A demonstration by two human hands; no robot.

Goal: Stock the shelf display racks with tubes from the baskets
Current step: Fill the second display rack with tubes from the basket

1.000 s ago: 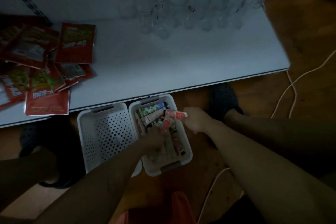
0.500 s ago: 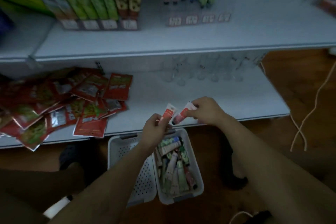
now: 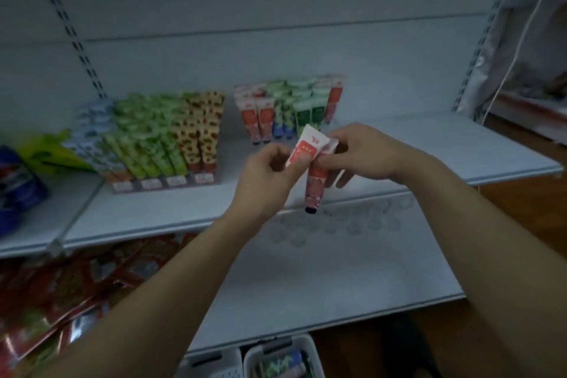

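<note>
My left hand (image 3: 270, 175) pinches a red-and-white tube (image 3: 307, 147) by its lower part, crimped end up. My right hand (image 3: 365, 156) holds a second pinkish-red tube (image 3: 316, 187) that hangs cap down. Both hands meet in front of the upper shelf (image 3: 383, 144). Behind them stands a small display rack of tubes (image 3: 288, 110) in red, green and blue. A larger rack of green and patterned tubes (image 3: 165, 138) stands to its left. At the bottom edge, one white basket (image 3: 310, 347) holds several tubes; the other white basket (image 3: 214, 362) sits left of it.
Red snack packets (image 3: 61, 291) lie piled on the lower shelf at left. Clear empty holders (image 3: 337, 224) stand at the back of the lower shelf. Blue and green bags (image 3: 21, 175) sit at the far left of the upper shelf. A white cable (image 3: 518, 43) hangs at right.
Both hands rose from the basket, each with a tube, up to the upper shelf level. My view tilted upward, so the baskets dropped to the bottom edge.
</note>
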